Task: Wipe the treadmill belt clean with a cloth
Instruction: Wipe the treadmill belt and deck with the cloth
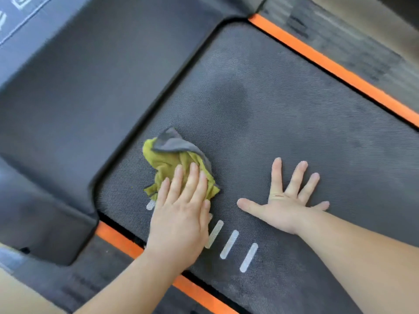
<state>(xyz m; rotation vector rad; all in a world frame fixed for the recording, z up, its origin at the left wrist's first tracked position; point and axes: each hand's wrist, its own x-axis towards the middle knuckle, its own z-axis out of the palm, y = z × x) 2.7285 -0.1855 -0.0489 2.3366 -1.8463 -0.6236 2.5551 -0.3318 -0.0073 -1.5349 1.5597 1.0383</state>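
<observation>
Cloth (179,164) sits bunched centre-left on belt (283,105), pinned under flat left hand (181,220) — no grasp, just pressing. Right hand (288,200) splayed, empty, bracing nearby. Best w/ firm, overlapping strokes — dull patches upper centre.

Both forearms bare, seemingly sleeveless; no rings on the fingers (277,177).

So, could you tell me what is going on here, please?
A person is wiping a treadmill belt with a crumpled yellow-green and grey cloth. The left hand presses flat on the cloth near the front corner of the belt, beside the dark motor cover. The right hand rests open on the bare belt, fingers spread, apart from the cloth. White stripes on the belt show by the left wrist.
</observation>
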